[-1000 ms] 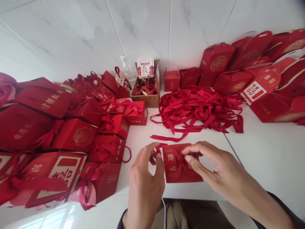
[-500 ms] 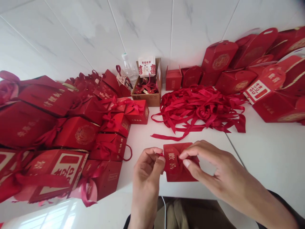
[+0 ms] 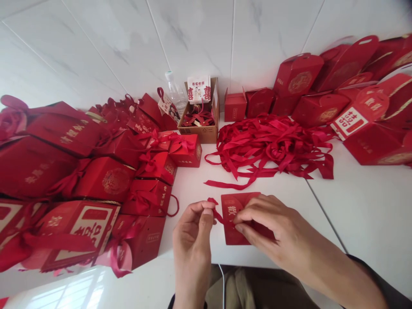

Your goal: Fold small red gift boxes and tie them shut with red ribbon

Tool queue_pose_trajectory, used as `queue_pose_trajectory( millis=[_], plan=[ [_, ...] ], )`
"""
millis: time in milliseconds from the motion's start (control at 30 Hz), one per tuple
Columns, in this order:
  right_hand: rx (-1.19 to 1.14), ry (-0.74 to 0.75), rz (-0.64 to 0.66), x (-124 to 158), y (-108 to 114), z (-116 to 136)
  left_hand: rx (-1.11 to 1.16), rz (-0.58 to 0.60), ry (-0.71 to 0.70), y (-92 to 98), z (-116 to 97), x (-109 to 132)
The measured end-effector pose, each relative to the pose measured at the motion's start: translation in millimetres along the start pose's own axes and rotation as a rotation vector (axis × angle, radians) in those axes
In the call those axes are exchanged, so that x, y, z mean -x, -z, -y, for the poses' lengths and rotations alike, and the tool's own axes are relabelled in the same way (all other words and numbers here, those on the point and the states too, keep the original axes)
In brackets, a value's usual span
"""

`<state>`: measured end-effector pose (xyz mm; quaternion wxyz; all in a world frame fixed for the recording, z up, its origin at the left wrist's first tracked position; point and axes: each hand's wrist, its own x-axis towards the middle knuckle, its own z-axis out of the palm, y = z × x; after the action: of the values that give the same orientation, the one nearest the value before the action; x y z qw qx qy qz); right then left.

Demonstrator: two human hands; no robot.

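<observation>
A small red gift box (image 3: 236, 204) with gold characters stands on the white table (image 3: 370, 206) near its front edge. A thin red ribbon (image 3: 216, 213) runs from the box toward the left. My left hand (image 3: 193, 234) is closed in a pinch on the ribbon's end just left of the box. My right hand (image 3: 273, 234) lies over the box's top and right side, its fingertips pinching the ribbon at the middle of the box.
A loose heap of red ribbons (image 3: 273, 146) lies behind the box. Several ribbon-tied red boxes (image 3: 151, 193) are stacked at the left, untied ones (image 3: 322, 107) at the back right. A cardboard box (image 3: 201, 120) and a plastic bottle (image 3: 174, 92) stand by the tiled wall.
My right hand has slid left over the box to its middle. My left hand has drawn the ribbon end out slightly to the left of the box.
</observation>
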<state>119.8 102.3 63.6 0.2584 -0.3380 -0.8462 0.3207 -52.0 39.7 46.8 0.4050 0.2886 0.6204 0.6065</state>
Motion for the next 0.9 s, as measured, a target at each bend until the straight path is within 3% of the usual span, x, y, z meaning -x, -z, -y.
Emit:
queue_pose_trajectory(
  millis=[233, 367, 567, 733, 900],
  plan=[
    [0.011, 0.007, -0.05, 2.4, -0.2, 1.4, 0.167, 0.035, -0.033, -1.9, 1.5, 2.3],
    [0.013, -0.037, -0.104, 3.4, 6.7, -0.6, 0.326, -0.008, -0.043, -5.5, 1.8, -1.4],
    [0.005, -0.052, -0.155, 3.6, 11.7, 1.5, 0.562, 0.024, 0.131, -15.1, -8.6, -11.6],
    [0.014, -0.096, -0.165, -0.8, 5.3, 4.3, 0.518, 0.09, 0.154, -28.0, -14.1, -10.4],
    [0.018, -0.099, -0.147, -5.0, 5.1, 1.9, 0.331, 0.076, 0.039, -26.8, -10.7, -6.7]
  ],
)
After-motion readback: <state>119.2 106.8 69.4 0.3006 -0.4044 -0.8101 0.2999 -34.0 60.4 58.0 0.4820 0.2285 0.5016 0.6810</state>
